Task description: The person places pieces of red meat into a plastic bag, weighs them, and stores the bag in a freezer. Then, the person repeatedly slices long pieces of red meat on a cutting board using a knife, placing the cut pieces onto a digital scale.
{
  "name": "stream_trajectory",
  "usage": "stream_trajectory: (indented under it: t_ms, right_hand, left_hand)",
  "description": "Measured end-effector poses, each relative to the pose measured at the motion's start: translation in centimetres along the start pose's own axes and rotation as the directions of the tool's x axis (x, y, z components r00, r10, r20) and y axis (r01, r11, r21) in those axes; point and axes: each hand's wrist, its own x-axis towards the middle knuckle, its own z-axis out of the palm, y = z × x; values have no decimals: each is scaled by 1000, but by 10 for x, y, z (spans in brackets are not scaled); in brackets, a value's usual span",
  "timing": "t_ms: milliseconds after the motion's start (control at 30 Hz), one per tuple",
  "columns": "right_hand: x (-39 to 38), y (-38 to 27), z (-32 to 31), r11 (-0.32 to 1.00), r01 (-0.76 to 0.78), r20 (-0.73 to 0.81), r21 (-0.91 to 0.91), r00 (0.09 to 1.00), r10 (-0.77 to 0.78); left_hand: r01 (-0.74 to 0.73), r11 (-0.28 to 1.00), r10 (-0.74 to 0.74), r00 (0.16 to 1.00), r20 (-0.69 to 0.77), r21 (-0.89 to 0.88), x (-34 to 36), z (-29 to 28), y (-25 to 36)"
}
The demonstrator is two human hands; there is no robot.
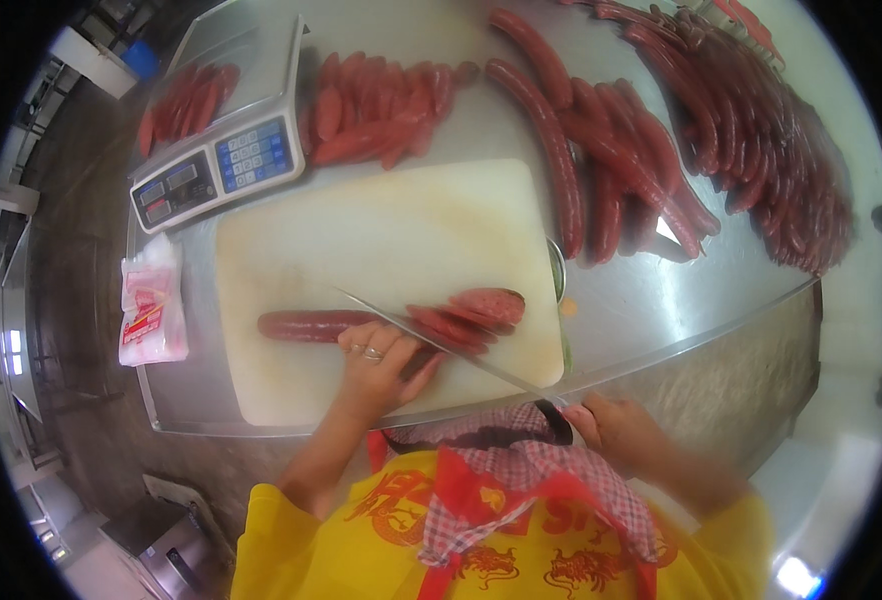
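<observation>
The right hand has its fingers wrapped round the knife; the left hand's fingers curl over the sausage lying on the cutting board. The sausage looks light, firm yet yielding, its glossy skin likely slippery: best pinned from above, behind the blade. Beyond the blade, slices seem floppier.

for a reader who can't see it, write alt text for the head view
A person's left hand holds a red sausage on a white cutting board; the right hand holds a long knife, its blade between the left hand and cut slices. Beyond are a scale bearing sausage pieces, more pieces beside it, and piled sausages at right.
</observation>
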Motion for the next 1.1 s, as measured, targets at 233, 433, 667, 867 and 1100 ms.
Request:
stream_trajectory:
  t_ms: [233,433,667,867,1100]
  right_hand:
    - [86,-21,51,988,154,-105,-15,982,-154]
    - [37,-9,28,998,31,-31,47,999,-30]
    - [55,-18,46,999,31,-58,-40,998,-33]
    - [88,-32,62,973,229,-172,8,959,-224]
    - [6,-24,15,999,6,-30,-52,1000,-7]
  left_hand:
    - [-6,997,4,1000,-25,-82,-1,2,-2]
    - [2,999,-5,996,-92,-34,-6,-10,-9]
    - [56,997,-59,997,-53,-56,-7,-9,-9]
    - [52,998,-54,996,-77,-26,-9,-13,-15]
    - [102,995,-104,992,-78,-22,-13,-21,-25]
